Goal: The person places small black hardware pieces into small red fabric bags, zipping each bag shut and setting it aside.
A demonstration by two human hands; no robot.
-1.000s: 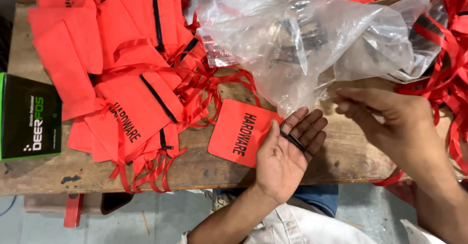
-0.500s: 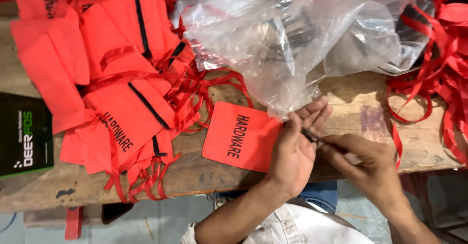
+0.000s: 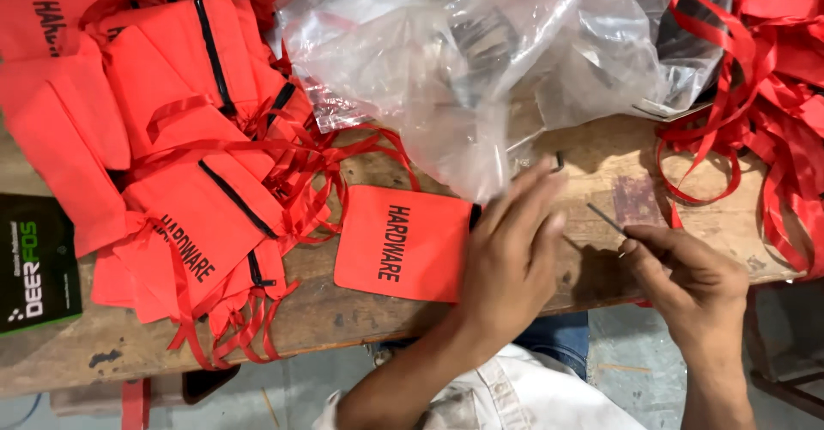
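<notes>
From the head view I see one loose pouch (image 3: 402,243), flat orange cloth with black lettering, lying near the front edge of the worktop (image 3: 360,318), and I'll place everything from it. My left hand (image 3: 513,254) rests just right of the pouch, palm down, its heel at the pouch's right edge where a black zip end shows; the fingers (image 3: 536,191) are spread and point up toward the bag (image 3: 506,61), so this grip is open and holds nothing I can make out. It looks set there to keep the pouch's mouth steady, though I judge that only from its position. Further right of the pouch, my right hand (image 3: 682,280) is pinched shut on a thin dark pin (image 3: 606,218), which sticks out up and left from between thumb and forefinger, aimed back toward the pouch; holding it by one end leaves the free end to lead. Above the pouch, the clear crumpled plastic bag sprawls across the worktop, dark small parts dimly visible inside, close enough for either hand to reach. Left of the pouch lies a heap of pouches (image 3: 172,164) like it, with ribbon ties trailing over the front edge. Far left is a black-and-green box (image 3: 34,263). Well right of the pouch, loose red ribbons (image 3: 764,112) pile up.
</notes>
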